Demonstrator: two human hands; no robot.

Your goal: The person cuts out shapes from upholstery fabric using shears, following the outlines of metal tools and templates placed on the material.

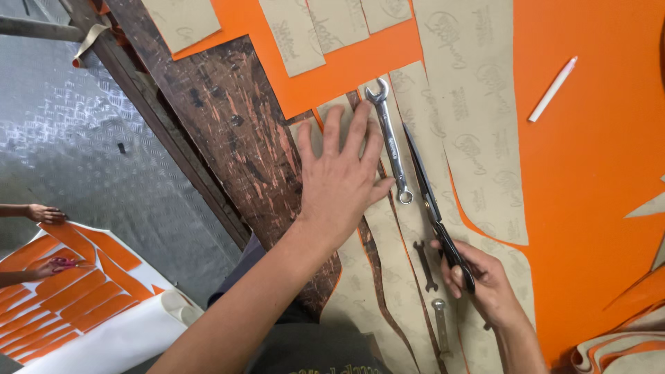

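1. Black-handled scissors are being gripped in the right hand, blades pointing away along the tan paper pattern.
2. Left hand is lying flat, fingers spread and gripping nothing, pressing pattern strips onto the orange sheet.
3. Steel wrench is lying just beside the left fingers, weighting the paper.
4. White marker is lying well apart.

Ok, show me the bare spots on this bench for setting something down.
Bare orange sheet lies right of the long tan pattern piece, below the white marker. Bare dark wood lies beyond the left hand. It is crowded around the silver spanner, the scissors in the right hand, and the small tools nearer the body.
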